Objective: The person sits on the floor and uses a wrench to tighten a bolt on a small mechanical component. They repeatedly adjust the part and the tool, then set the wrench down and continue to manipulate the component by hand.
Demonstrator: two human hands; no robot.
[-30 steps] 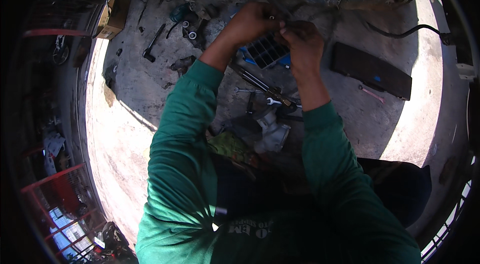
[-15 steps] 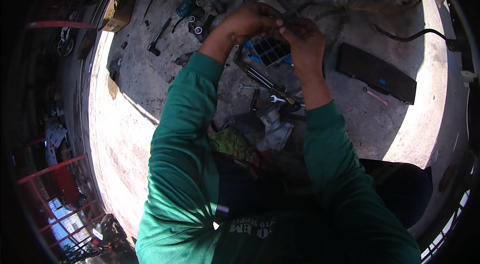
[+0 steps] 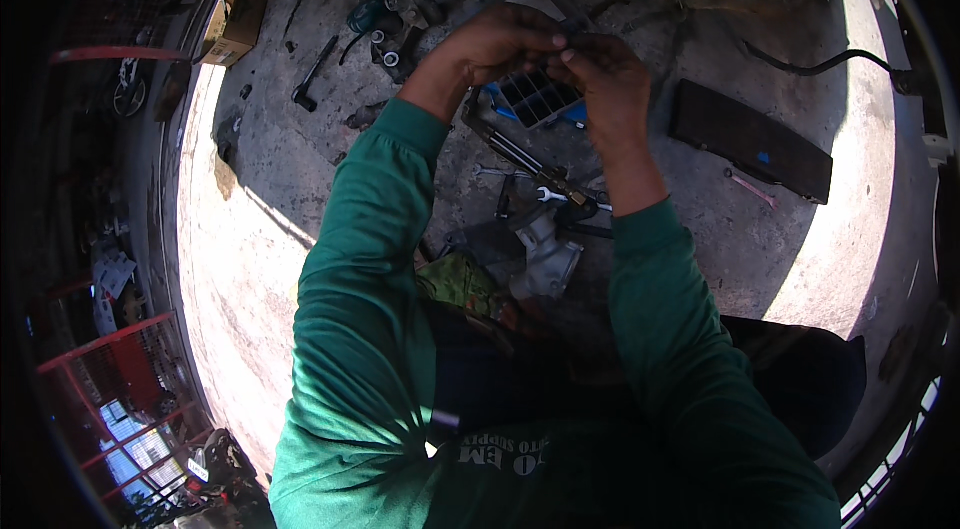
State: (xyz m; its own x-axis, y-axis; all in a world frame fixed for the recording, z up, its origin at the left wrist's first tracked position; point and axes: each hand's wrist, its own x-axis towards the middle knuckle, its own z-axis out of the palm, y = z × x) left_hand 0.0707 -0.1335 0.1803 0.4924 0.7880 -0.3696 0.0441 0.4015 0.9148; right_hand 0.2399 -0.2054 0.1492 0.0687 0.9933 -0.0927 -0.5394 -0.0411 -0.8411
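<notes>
My left hand and my right hand meet above a compartment box, both with fingers pinched together. Between the fingertips is something small and dark that I cannot make out. Below them lies the compartment box, black-celled with blue along its edge, partly hidden by my hands. A cutting torch with bare metal tubes rests on the concrete just nearer to me. Beside its brass end are an open-end wrench and a grey cast metal housing.
A long dark case lies to the right, with a reddish wrench beside it. On the left are a ratchet handle, a green power tool and a cardboard box. A black hose curves at the far right.
Both hands stay together over the compartment box, with only slight finger movement. The view has shifted a little, so the floor items sit slightly differently.
</notes>
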